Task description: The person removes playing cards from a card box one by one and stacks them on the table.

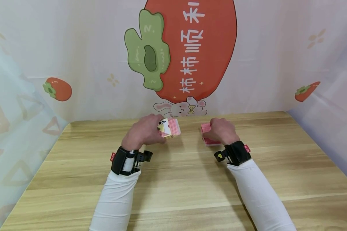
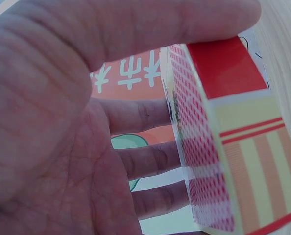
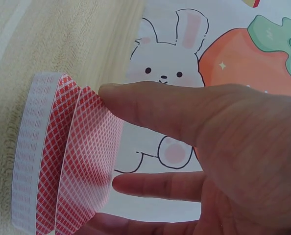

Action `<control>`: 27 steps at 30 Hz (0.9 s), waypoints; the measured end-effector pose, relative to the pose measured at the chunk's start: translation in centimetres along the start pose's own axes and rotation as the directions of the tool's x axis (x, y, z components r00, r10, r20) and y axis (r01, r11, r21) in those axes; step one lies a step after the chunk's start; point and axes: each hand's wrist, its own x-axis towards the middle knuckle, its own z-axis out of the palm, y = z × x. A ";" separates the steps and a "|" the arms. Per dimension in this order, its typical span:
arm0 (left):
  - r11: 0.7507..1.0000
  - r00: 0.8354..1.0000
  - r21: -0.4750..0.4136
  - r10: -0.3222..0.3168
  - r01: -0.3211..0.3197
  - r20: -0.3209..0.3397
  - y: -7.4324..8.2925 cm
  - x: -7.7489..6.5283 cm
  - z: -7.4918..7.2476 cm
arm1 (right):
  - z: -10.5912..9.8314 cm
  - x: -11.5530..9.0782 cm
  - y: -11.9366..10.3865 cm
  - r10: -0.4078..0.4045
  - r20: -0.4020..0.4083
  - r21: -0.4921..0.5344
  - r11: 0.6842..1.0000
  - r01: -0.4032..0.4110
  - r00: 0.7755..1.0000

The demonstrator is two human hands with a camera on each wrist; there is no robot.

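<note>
A card box [image 1: 173,126] with a red-and-white pattern and an ace printed on it is in my left hand [image 1: 144,130], above the back of the table. The left wrist view shows the thumb on one edge of this box [image 2: 255,142] and the fingers behind it. My right hand [image 1: 224,131] is over a deck of red-backed playing cards [image 1: 206,127] on the table. Close up in the right wrist view, its thumb and fingers hold the edges of an upper card [image 3: 86,161], which sits tilted and shifted off the stack [image 3: 30,152].
The wooden table [image 1: 173,192] reaches back to a white curtain [image 1: 266,64] printed with persimmons and a rabbit. Each wrist wears a black strap with a small camera, such as the left strap [image 1: 124,162].
</note>
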 end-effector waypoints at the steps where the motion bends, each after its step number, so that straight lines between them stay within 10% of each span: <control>1: 1.000 1.000 -0.002 -0.002 0.002 0.001 0.0 0.0 0.0 | 0.0 0.0 0.0 0.000 0.002 -0.003 1.000 0.000 1.000; 27: 1.000 1.000 0.009 -0.001 0.001 0.013 0.1 0.0 -0.1 | 0.3 0.3 -0.2 0.041 0.052 -0.010 0.999 -0.041 0.998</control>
